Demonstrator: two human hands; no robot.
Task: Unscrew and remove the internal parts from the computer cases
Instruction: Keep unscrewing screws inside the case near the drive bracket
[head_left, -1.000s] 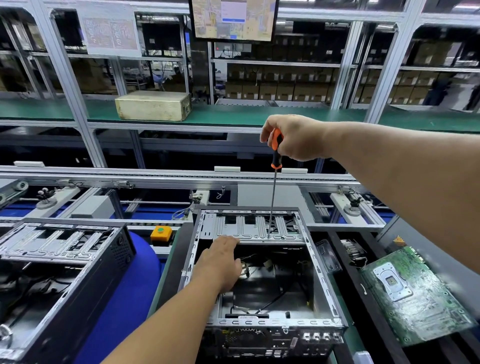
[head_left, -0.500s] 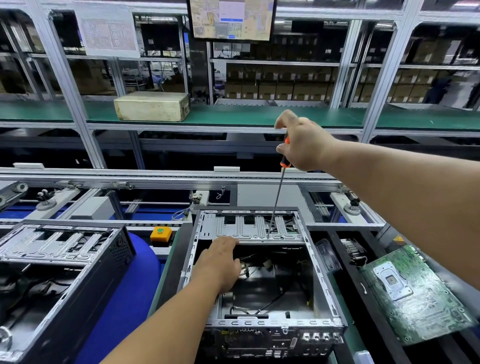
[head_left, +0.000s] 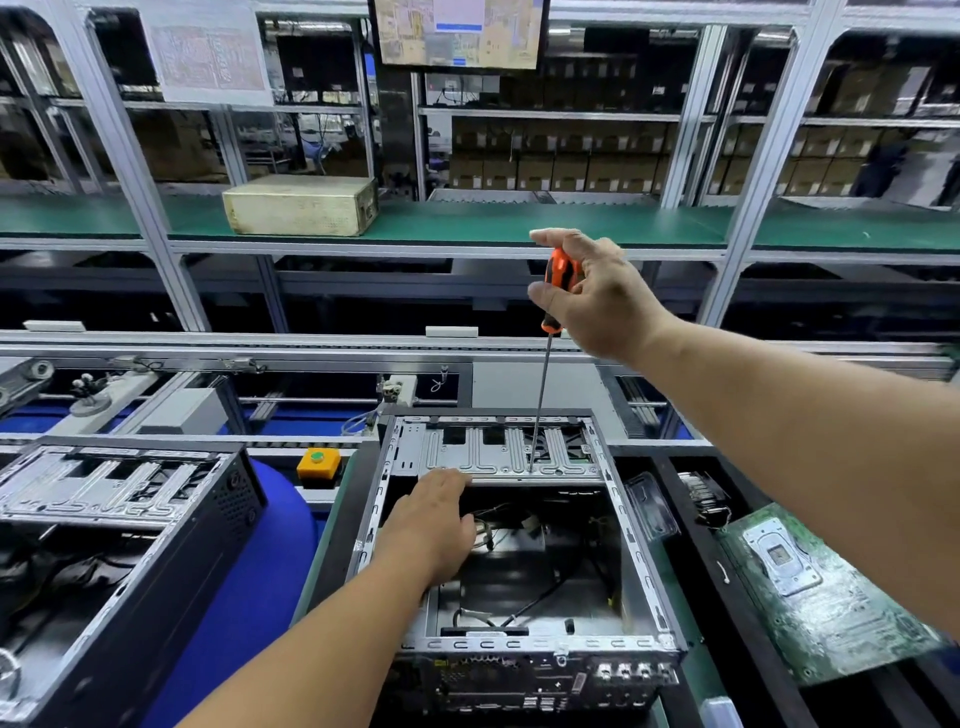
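Head view, 2 open computer cases (head_left: 511, 530), 1 screwdriver (head_left: 546, 358), 1 motherboard (head_left: 821, 592)

Bare stamped-metal computer case (head_left: 511, 642) — green circuit board (head_left: 826, 597)

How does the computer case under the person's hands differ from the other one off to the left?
The middle case sits square to the camera, while the left case is turned at an angle. The middle case looks mostly emptied, with a bare floor and a few loose wires; the left case looks fuller and darker inside. The left hand reaches into the middle case; nobody touches the left one. Both are open-topped and have a ribbed silver bracket at the far end.
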